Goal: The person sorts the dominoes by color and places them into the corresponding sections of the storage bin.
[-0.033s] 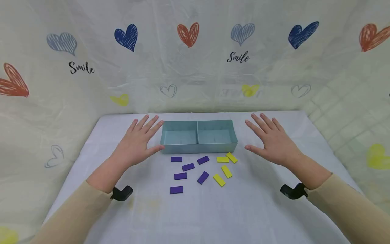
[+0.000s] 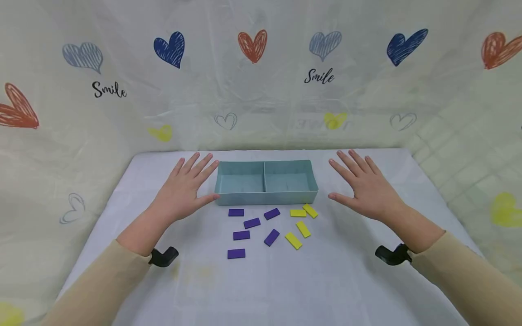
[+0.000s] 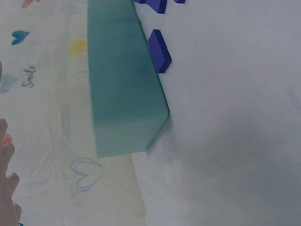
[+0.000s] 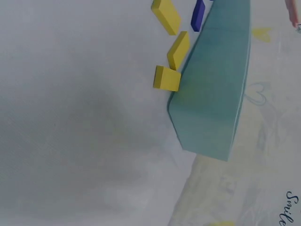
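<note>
Flanking the teal box (image 2: 267, 198), left hand (image 2: 181, 192) and right hand (image 2: 369, 192), fingers splayed.

I note overhead passage into both halves of the tray (image 2: 267, 198), divider (image 2: 264, 177) barring low sideways travel, purple blocks (image 2: 252, 222) and yellow blocks (image 2: 303, 229) obstructing low near-side approach, room across the desk (image 2: 285, 290) before them.

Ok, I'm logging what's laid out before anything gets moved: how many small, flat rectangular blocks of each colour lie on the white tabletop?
Purple flat rectangular blocks: 6
Yellow flat rectangular blocks: 4
Total: 10
</note>
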The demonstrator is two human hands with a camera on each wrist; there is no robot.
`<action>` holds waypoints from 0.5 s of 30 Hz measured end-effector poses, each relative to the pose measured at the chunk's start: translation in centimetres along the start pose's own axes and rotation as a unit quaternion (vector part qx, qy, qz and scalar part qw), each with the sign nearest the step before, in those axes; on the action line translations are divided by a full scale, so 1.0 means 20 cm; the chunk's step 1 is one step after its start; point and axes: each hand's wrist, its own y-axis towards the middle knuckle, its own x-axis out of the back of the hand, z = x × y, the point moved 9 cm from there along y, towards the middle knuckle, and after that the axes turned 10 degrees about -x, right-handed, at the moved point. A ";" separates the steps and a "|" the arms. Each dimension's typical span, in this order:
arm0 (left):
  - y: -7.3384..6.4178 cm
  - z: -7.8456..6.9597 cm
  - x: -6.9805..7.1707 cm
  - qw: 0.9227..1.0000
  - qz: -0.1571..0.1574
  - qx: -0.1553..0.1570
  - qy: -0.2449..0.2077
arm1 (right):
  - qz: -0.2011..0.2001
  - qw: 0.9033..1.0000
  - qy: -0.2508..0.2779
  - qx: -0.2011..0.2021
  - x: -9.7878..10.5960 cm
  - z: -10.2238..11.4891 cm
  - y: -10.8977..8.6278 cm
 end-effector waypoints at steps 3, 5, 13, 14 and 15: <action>0.01 0.00 -0.02 1.000 0.000 -0.004 0.001 | 0.002 1.000 -0.001 0.003 0.00 0.01 0.01; 0.02 0.00 -0.03 1.000 0.000 -0.011 0.002 | 0.002 1.000 -0.003 0.005 0.00 0.01 0.02; 0.04 -0.03 -0.04 1.000 -0.002 -0.023 0.008 | -0.005 1.000 -0.002 0.009 0.01 0.02 0.01; 0.04 -0.03 -0.03 1.000 -0.003 -0.024 0.011 | -0.006 1.000 -0.002 0.010 0.01 0.03 0.01; 0.04 -0.03 -0.04 1.000 -0.003 -0.024 0.013 | -0.006 1.000 -0.001 0.010 0.01 0.03 0.00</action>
